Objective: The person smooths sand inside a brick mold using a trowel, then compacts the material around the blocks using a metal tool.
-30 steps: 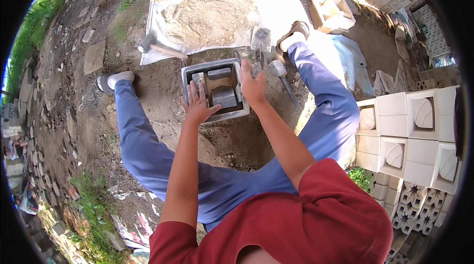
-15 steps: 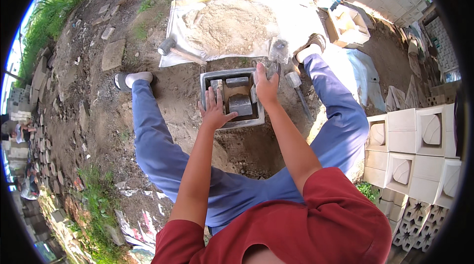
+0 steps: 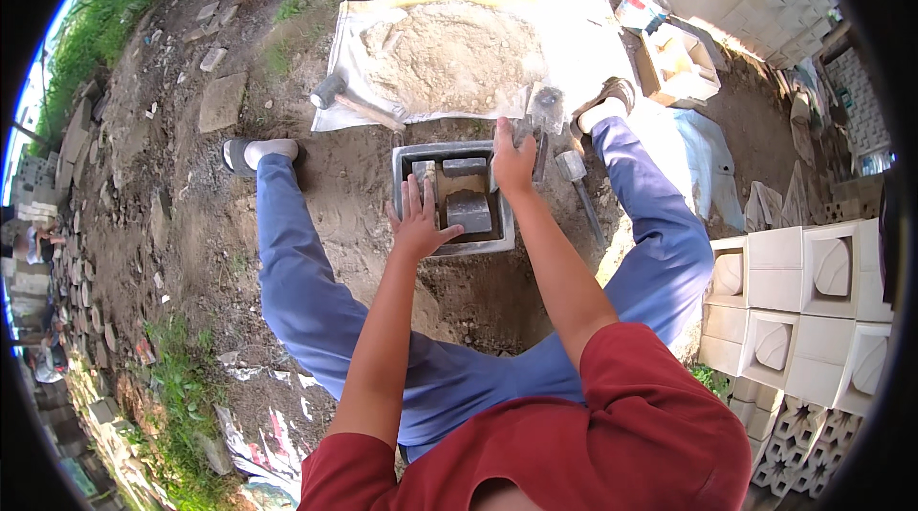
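Note:
A grey rectangular mould frame [image 3: 453, 248] sits on the dirt between my legs. Dark blocks [image 3: 469, 211] and a lighter bar fill part of its inside, with sandy material showing between them. My left hand [image 3: 418, 226] lies palm down over the mould's left side, fingers spread, fingertips touching the lighter bar [image 3: 424, 170]. Over the right wall rests my right hand [image 3: 513, 167], one digit stretched forward and apart from the others, some of which are partly hidden. Nothing shows held in either hand.
Beyond the mould, a white sheet [image 3: 335, 86] carries pale sand [image 3: 449, 52]. One mallet [image 3: 330, 92] lies at the sheet's left corner, another [image 3: 572, 165] right of the mould. A clear-looking scoop or block [image 3: 546, 108] is near. Pale moulded blocks [image 3: 755, 320] stack at right.
Both hands stay at the mould with almost the same pose. My right hand has shifted slightly toward me along the right wall. The whole view has moved a little.

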Demonstrator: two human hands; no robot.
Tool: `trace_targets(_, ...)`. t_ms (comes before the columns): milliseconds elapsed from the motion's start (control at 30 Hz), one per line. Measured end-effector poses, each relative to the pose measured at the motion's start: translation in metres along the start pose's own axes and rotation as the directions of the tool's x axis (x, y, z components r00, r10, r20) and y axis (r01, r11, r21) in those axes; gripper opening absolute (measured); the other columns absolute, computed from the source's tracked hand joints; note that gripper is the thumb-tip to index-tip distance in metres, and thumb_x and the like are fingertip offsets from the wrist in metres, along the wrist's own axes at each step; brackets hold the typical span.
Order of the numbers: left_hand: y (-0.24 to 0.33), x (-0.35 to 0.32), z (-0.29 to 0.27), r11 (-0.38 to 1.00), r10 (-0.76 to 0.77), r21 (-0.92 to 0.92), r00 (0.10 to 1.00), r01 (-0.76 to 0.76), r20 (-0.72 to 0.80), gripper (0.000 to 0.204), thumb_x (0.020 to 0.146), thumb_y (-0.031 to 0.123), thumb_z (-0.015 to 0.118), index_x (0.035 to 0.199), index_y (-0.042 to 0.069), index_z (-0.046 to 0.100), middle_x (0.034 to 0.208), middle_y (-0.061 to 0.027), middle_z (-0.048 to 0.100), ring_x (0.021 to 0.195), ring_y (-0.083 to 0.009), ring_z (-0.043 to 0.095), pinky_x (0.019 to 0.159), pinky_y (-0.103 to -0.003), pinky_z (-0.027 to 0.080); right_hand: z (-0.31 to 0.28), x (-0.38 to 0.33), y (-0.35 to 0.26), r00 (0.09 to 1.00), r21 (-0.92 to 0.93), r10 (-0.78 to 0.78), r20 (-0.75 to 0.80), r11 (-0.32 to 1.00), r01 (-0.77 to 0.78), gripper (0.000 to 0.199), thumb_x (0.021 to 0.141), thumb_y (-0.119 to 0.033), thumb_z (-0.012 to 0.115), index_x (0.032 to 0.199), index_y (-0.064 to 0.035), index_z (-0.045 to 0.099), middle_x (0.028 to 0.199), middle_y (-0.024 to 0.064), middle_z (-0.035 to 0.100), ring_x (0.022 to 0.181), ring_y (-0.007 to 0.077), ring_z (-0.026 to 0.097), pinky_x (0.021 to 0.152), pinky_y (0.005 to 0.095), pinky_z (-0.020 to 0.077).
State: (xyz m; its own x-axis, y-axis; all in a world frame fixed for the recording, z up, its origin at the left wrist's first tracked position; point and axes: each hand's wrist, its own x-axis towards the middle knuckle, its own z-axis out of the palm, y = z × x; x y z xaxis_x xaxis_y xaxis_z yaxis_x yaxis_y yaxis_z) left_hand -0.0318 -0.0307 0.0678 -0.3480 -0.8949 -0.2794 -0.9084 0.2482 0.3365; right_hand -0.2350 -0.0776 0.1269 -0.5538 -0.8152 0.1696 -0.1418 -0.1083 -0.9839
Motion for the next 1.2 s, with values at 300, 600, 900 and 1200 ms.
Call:
trace_targets(300, 0.007, -0.004, 0.003, 1.0, 0.015, -0.001, 0.999, -0.015, 0.028, 0.129, 0.075, 0.077, 0.066, 0.162, 0.011, -0.002, 0.168, -0.0169, -0.012, 0.156, -0.0315, -0.013, 0.118, -0.064, -0.003, -0.004, 0.005, -0.007, 0.997, -0.064, 0.005, -0.082, 0.998, -0.01, 0.055, 0.103, -0.039, 0.055, 0.065, 0.0013, 0.051, 0.054, 0.0083, 0.046, 0.053, 0.0204, 0.042, 0.055, 0.0436, 0.0351)
trace_targets(600, 0.011, -0.002, 0.005, 0.999, 0.028, -0.022, 1.0, -0.028, -0.002, 0.128, 0.076, 0.076, 0.067, 0.163, 0.012, -0.002, 0.168, -0.0165, -0.013, 0.156, -0.0304, -0.013, 0.118, -0.064, -0.004, -0.036, -0.016, 0.011, 0.994, -0.181, 0.088, 0.058, 0.981, -0.076, 0.052, 0.103, -0.04, 0.054, 0.07, 0.0, 0.055, 0.057, 0.0054, 0.048, 0.057, 0.0175, 0.043, 0.057, 0.0407, 0.0367)
trace_targets(900, 0.004, -0.005, 0.004, 1.0, -0.007, -0.006, 1.0, 0.007, -0.019, 0.127, 0.075, 0.079, 0.064, 0.163, 0.013, 0.001, 0.169, -0.0143, -0.011, 0.156, -0.0291, -0.01, 0.12, -0.062, -0.003, -0.044, -0.045, 0.011, 0.951, -0.186, 0.179, 0.25, 0.973, -0.134, 0.056, 0.101, -0.045, 0.057, 0.071, 0.0018, 0.058, 0.058, 0.0095, 0.052, 0.058, 0.0196, 0.047, 0.06, 0.0434, 0.0397)
trace_targets(1200, -0.028, -0.012, 0.026, 0.85, 0.101, -0.468, 0.947, -0.242, -0.306, 0.084, 0.098, 0.047, 0.059, 0.162, 0.011, 0.017, 0.169, -0.0187, 0.001, 0.156, -0.0363, -0.001, 0.122, -0.056, 0.005, -0.061, -0.062, -0.003, 0.958, -0.013, 0.228, 0.175, 0.973, -0.229, 0.052, 0.104, -0.043, 0.053, 0.066, -0.0081, 0.046, 0.058, -0.0014, 0.043, 0.055, 0.0126, 0.04, 0.054, 0.0347, 0.034)
